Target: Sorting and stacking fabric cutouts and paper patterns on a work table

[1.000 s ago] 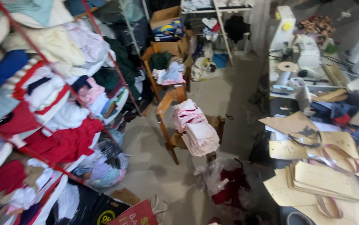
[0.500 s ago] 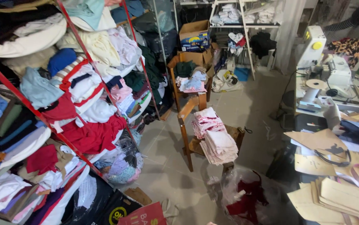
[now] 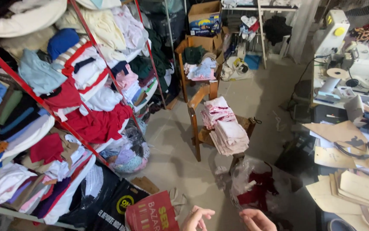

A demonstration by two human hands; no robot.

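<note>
At the near edge of the view both hands are empty: the left hand (image 3: 197, 217) has its fingers (image 3: 205, 212) loosely curled and slightly spread, pinching nothing, and the right hand (image 3: 256, 219) lies palm-down with fingers relaxed and apart, also holding nothing; the two hands are near each other but not touching. No cloth has been picked up, so any handling appears not to have started. Nearest to them are a red printed bag (image 3: 154, 214) just left of the left hand and a clear plastic bag of red cloth (image 3: 259, 186) just beyond the right hand on the floor. Farther off stands a wooden chair (image 3: 201, 128) carrying stacks of folded pink cloth (image 3: 224, 124). To the left rises a red-framed shelf rack (image 3: 86, 141) crammed with garments; on the right, a tabletop (image 3: 321, 139) bears cardboard patterns (image 3: 355, 184), with a sewing machine (image 3: 338, 47) beyond.
</note>
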